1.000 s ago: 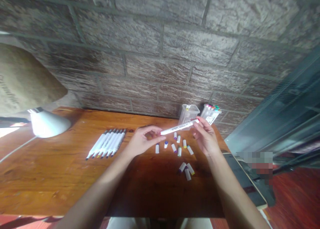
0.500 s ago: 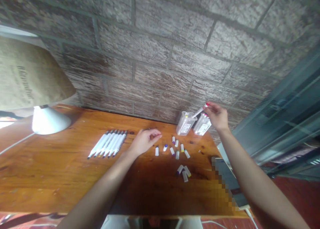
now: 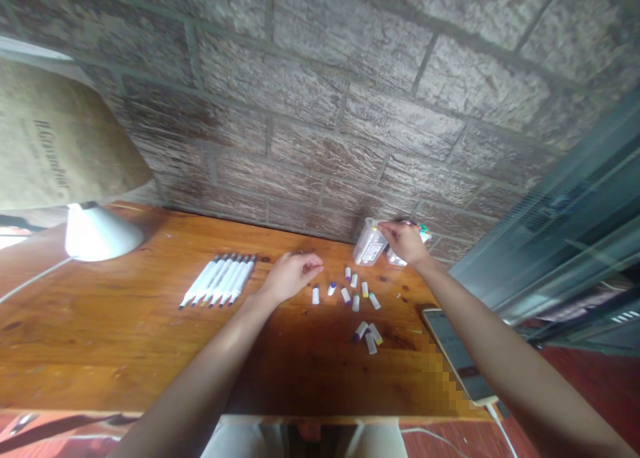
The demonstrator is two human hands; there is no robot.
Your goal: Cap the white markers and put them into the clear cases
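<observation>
At the mouth of a clear plastic pen box [image 3: 370, 248], my right hand [image 3: 406, 241] has its thumb and fingers pinched together by the rim. What they hold, if anything, is hidden. A second clear box [image 3: 397, 258] stands behind that hand, mostly covered, with coloured ends [image 3: 425, 233] showing above it. My left hand [image 3: 293, 276] rests over the desk with curled fingers and nothing visible in them. Close to its fingertips lie a white cap [image 3: 315, 295] and a blue-ended cap [image 3: 332, 289]. Left of it, several white markers [image 3: 217, 279] lie side by side.
Several loose caps [image 3: 355, 303] are scattered on the wooden desk [image 3: 125, 338], with another small cluster [image 3: 370, 338] nearer the front. A phone or tablet [image 3: 460, 355] with a cable lies under my right forearm. A lamp [image 3: 97, 235] stands left; a brick wall [image 3: 300, 145] rises behind.
My right hand has moved left and down from above the boxes to the left box's rim. The white marker with a red end that it held is no longer visible. My left hand stays nearly still.
</observation>
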